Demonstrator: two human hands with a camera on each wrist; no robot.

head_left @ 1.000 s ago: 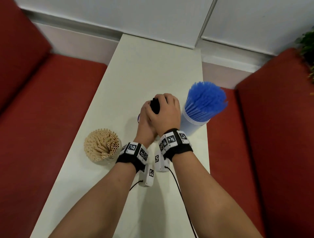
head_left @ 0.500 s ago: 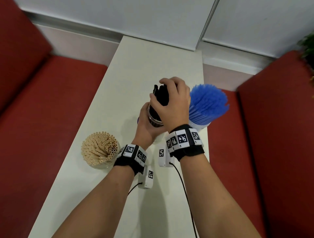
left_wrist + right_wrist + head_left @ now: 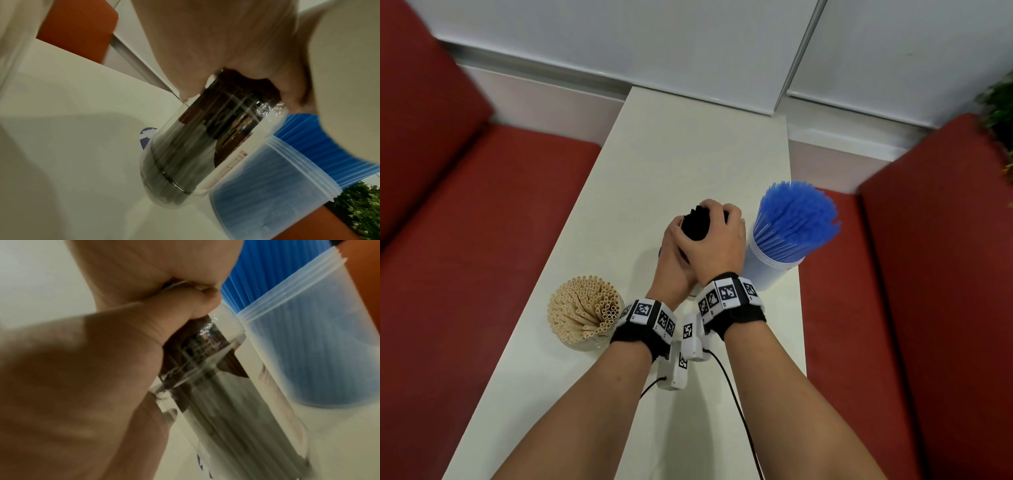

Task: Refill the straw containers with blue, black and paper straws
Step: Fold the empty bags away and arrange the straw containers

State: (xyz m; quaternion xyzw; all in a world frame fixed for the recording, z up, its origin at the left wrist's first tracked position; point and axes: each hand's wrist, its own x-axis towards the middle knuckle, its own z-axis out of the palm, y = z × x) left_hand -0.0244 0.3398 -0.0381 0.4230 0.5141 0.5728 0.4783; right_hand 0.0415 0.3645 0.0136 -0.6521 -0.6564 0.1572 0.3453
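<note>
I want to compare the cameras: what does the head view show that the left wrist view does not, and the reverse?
Only the head view shows the paper straws in their container, both wrist bands, and the right hand gripping the tops of the black straws.

Only the left wrist view shows the clear glass container with its base on the white table, and the black straws reaching down inside it.

Both show the blue straws in the translucent tub, right of the black straws.
</note>
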